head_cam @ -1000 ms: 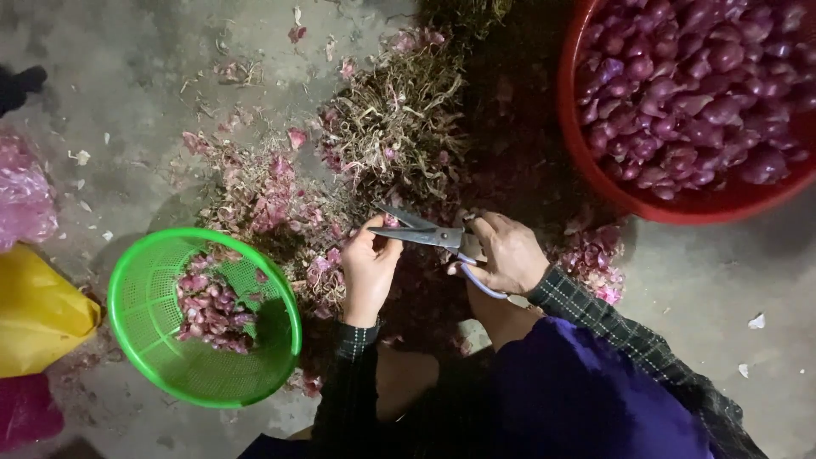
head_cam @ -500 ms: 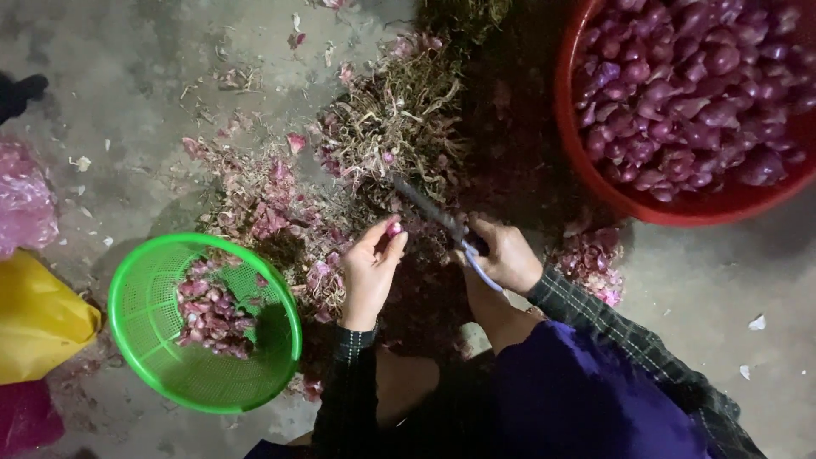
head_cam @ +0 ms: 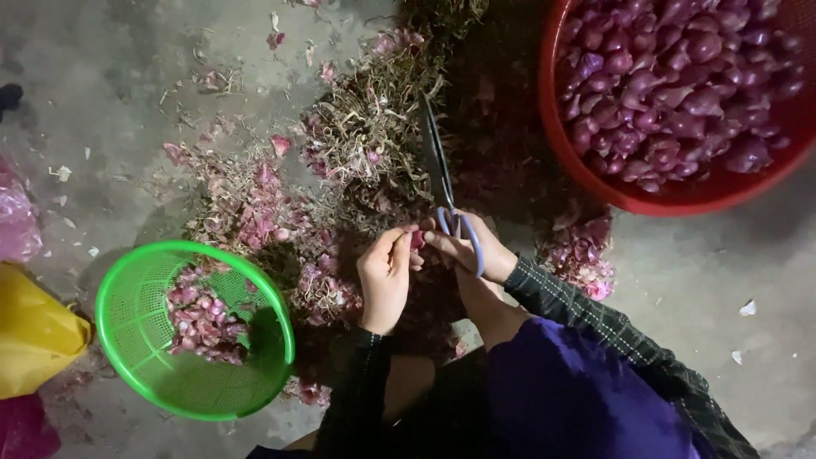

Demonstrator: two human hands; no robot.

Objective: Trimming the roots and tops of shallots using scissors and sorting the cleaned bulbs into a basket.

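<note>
A small purple shallot (head_cam: 417, 240) is pinched in the left hand (head_cam: 387, 276), touching the right hand (head_cam: 473, 251), by which blue-handled scissors (head_cam: 440, 174) are gripped, blades pointing far.

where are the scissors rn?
In the head view, the scissors are centre frame, handles in the right hand, blades pointing up over the pile of stalks and skins, left of the red basin.

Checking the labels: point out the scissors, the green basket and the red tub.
scissors (head_cam: 435, 161), head view, on the dark blades.
green basket (head_cam: 115, 289), head view, on its left rim.
red tub (head_cam: 586, 174), head view, on its lower-left rim.
</note>
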